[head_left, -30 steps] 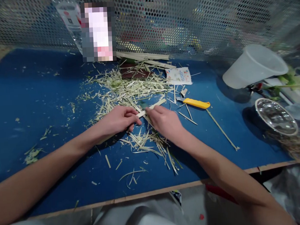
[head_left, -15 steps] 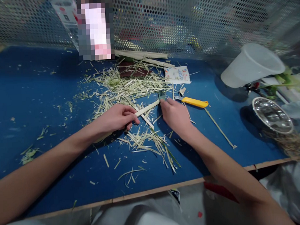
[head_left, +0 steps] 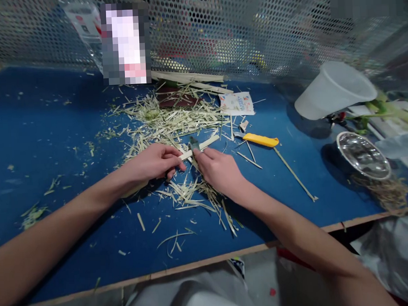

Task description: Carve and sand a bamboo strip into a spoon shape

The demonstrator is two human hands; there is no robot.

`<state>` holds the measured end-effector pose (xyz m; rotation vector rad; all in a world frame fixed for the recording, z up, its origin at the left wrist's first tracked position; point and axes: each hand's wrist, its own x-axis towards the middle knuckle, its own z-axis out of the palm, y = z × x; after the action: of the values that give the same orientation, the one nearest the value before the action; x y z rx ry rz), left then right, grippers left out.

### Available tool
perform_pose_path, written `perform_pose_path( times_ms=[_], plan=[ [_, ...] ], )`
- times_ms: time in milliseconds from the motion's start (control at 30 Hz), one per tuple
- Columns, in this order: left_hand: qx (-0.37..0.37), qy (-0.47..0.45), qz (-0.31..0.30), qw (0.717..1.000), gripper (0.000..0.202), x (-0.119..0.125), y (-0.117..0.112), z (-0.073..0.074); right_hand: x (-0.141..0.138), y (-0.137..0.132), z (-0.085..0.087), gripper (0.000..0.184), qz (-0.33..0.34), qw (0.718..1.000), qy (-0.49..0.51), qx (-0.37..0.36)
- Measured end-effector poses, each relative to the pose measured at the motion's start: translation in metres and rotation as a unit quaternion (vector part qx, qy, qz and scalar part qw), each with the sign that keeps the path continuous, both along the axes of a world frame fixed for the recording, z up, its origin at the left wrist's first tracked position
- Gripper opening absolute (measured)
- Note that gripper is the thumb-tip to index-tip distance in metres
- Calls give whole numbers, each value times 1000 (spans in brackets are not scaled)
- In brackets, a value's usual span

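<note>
My left hand (head_left: 152, 162) is closed around a pale, flat plant strip (head_left: 208, 142), which sticks out to the right past the fingertips. My right hand (head_left: 220, 170) pinches a small dark flat blade (head_left: 193, 143). The blade lies across the strip, close to the left fingertips. Beneath and behind both hands spreads a heap of thin pale shavings (head_left: 175, 120). To the right of the right hand rests a knife with a yellow handle (head_left: 260, 139).
A blue table (head_left: 76, 249) ends at a wooden front edge. On the right stand a tilted translucent plastic cup (head_left: 323, 93) and a metal bowl (head_left: 364, 157) beside brown fibres (head_left: 390, 192). A white packet (head_left: 237, 103) lies behind. Perforated metal mesh (head_left: 219, 30) closes the back.
My right hand and the blade have slid left along the strip, from its far end to near my left fingers. My left hand keeps its hold. The view has shifted slightly.
</note>
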<state>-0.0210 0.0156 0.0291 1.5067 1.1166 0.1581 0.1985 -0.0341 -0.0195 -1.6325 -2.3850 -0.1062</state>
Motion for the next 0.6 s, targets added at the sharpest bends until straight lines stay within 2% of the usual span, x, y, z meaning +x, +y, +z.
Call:
perform_pose_path(
  times_ms=[33,100,167,300,500,600],
  plan=[
    [0,-2,0,1000,19,0,0,0,2,2,0,37,-10,1000,2,-3],
    [3,-2,0,1000,20,0,0,2,10,7,-1,37,-89,996,-9,4],
    [4,11,-6,1000,21,1,0,5,20,13,-1,37,-134,991,-24,6],
    [2,42,-45,998,23,1,3,6,26,14,-2,37,-123,992,-16,3],
    [15,22,-61,998,22,-3,5,2,29,13,0,42,-129,990,42,47],
    [66,45,-91,993,23,-6,6,1,29,13,-1,42,-105,992,46,46]
  ],
)
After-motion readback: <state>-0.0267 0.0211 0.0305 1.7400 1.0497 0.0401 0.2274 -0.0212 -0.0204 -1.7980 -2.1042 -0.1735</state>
